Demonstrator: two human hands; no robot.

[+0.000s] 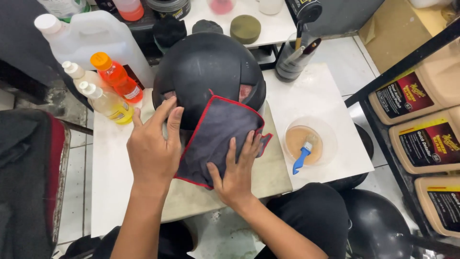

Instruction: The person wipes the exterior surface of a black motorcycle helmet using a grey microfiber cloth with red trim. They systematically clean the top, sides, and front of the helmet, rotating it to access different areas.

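Note:
A matte black helmet [206, 72] rests on a small white table [326, 96]. A dark grey cloth with red edging [218, 134] drapes over its near side. My left hand [152, 146] lies flat against the helmet's left side, fingers together, holding it steady. My right hand [237, 170] presses on the cloth with spread fingers, near its lower right part. Neither hand wraps around anything.
Several bottles with orange and yellow liquid [112, 81] and a large white jug [96, 41] stand at the left. A clear bowl with a blue-handled brush [306, 144] sits at the right. A brush cup [292, 60], round pads [245, 28], tan jugs [426, 139] and another helmet [378, 225] surround the table.

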